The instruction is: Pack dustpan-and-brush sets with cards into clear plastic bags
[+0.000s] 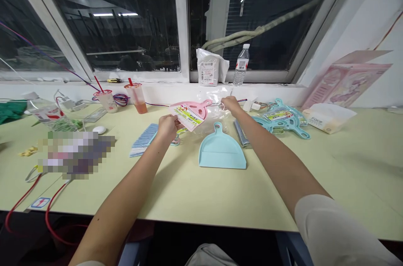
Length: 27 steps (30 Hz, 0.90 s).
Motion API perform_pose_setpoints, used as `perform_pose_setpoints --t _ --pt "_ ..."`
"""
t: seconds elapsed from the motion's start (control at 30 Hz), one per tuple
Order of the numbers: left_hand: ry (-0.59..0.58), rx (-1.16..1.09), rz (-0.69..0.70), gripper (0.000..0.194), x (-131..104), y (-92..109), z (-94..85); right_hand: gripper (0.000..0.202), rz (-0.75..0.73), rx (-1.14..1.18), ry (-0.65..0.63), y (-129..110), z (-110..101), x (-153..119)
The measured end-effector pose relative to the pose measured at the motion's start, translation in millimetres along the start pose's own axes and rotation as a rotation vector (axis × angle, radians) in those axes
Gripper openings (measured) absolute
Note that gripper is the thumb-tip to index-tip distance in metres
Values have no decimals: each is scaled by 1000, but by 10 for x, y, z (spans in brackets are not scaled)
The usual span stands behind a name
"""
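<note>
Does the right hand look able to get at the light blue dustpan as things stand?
Likely yes: the light blue dustpan lies close by, nearer the body, with nothing covering its pan, though the right hand seems to hold clear plastic and may need to release it.

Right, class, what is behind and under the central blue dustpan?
Behind the central blue dustpan is clear plastic at the right hand; what lies beneath is covered.

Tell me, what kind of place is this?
Maybe a workroom or office, though I can't be sure: there's a long table below a big window, with coiled wires and drink cups along its back.
</note>
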<state>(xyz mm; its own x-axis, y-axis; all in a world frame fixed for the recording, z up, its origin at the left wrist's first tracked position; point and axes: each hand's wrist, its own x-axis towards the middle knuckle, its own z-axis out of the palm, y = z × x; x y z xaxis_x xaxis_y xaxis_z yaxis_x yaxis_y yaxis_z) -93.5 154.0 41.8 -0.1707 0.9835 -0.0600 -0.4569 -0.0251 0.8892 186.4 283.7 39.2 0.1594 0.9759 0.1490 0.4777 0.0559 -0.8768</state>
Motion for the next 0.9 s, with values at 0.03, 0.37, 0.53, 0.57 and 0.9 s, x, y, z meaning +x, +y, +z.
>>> perform_pose_setpoints --t 0.03,0.37,0.53,0.57,0.9 --pt "-19 9 1 20 0 4 0 5 17 121 27 4 -119 -22" --pt "-184 137 16 22 -89 2 41 8 110 481 -229 127 -1167 -520" --pt "-203 177 5 22 -97 -10 33 8 109 424 -330 120 -1166 -640" --pt "-202 175 -2 23 -95 -13 31 8 108 429 -353 111 -1140 -664" --pt "-186 128 -85 24 -117 -43 69 9 118 532 -467 175 -808 -725"
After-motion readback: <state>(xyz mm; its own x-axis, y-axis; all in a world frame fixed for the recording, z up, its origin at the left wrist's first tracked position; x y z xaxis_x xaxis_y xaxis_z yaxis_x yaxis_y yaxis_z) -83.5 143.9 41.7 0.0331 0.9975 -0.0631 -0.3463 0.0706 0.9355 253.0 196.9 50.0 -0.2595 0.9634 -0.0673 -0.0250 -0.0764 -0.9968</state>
